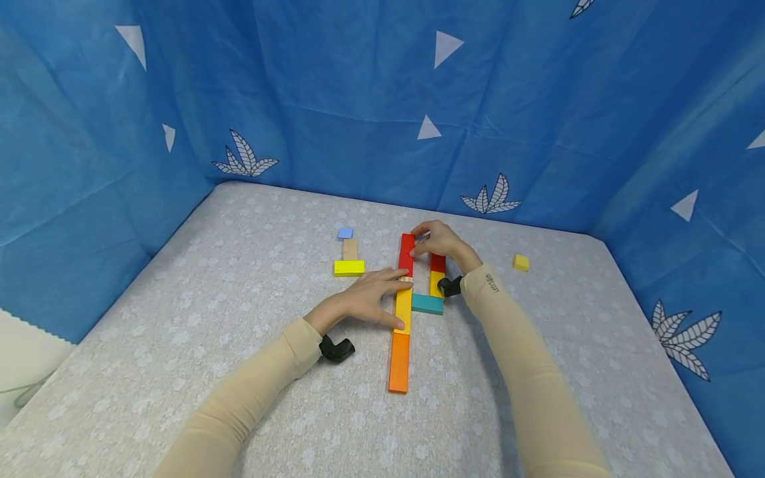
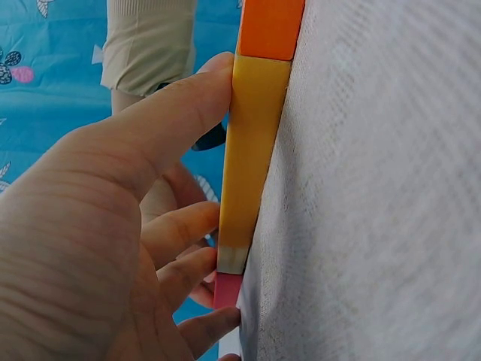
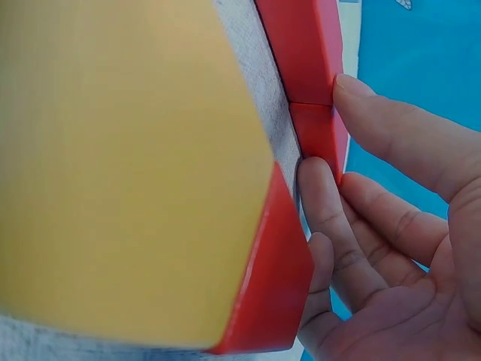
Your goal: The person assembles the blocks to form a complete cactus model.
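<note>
The red blocks point(image 1: 405, 257) are lined up on the bench point(image 1: 287, 405), beyond the yellow block point(image 1: 403, 308), and they should be pushed only gently, so that the line is kept straight. They are pinched by the right hand point(image 1: 440, 239), half closed; along the yellow block the left hand point(image 1: 369, 297) is laid, fingers spread, nothing gripped.

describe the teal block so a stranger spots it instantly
On the patterned table, find the long row of red, yellow and orange blocks. Right of it in the head view, at the near end of the short red and yellow row, lies the teal block, set crosswise; no neighbour shares its colour.
</note>
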`<move>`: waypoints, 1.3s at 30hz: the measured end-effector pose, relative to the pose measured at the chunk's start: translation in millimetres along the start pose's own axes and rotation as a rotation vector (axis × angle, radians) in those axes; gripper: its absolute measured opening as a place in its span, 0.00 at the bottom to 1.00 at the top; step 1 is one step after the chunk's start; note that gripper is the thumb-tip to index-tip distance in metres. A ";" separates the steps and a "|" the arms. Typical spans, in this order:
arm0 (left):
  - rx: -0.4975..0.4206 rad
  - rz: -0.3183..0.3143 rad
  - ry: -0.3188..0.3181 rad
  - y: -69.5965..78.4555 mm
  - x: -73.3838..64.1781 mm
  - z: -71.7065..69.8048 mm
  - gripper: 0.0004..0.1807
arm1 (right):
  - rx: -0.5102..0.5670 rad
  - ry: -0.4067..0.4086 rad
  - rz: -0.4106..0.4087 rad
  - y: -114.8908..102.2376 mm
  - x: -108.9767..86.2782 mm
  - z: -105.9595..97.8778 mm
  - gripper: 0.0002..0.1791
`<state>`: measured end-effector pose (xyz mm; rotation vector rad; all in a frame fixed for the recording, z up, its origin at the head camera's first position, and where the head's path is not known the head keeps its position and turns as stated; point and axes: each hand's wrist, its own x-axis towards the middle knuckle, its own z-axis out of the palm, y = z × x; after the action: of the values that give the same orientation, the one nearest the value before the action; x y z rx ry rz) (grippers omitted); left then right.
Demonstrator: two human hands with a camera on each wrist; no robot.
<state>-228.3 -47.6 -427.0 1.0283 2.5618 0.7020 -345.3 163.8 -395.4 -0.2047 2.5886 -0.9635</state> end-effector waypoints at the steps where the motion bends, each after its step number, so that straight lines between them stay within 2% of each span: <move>1: 0.000 -0.001 -0.001 0.0 -0.1 0.0 0.47 | 0.001 -0.001 0.001 -0.1 0.1 0.0 0.32; 8: 0.003 -0.005 -0.015 0.6 -1.0 -0.7 0.47 | 0.021 -0.016 -0.014 1.7 -3.6 -5.6 0.33; 14: 0.001 -0.004 -0.014 1.4 -1.2 -0.8 0.47 | 0.069 0.017 -0.042 9.1 -16.0 -20.3 0.33; 22: 0.007 0.010 0.001 1.2 -1.0 0.1 0.47 | 0.110 0.189 -0.058 34.6 -46.7 -33.3 0.33; 32: 0.015 0.030 0.004 2.5 -1.4 -0.9 0.48 | 0.149 0.441 -0.113 94.2 -92.6 -47.6 0.35; 36: 0.016 0.029 0.009 1.7 -1.4 -0.5 0.48 | 0.160 0.508 -0.084 113.9 -104.7 -60.3 0.36; 39: 0.012 0.030 0.009 1.5 -1.6 -0.1 0.48 | 0.181 0.541 -0.019 122.9 -109.4 -67.8 0.37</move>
<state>-226.3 -47.8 -425.9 1.0715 2.5667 0.7014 -271.8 325.9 -396.8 0.0964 2.9475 -1.4132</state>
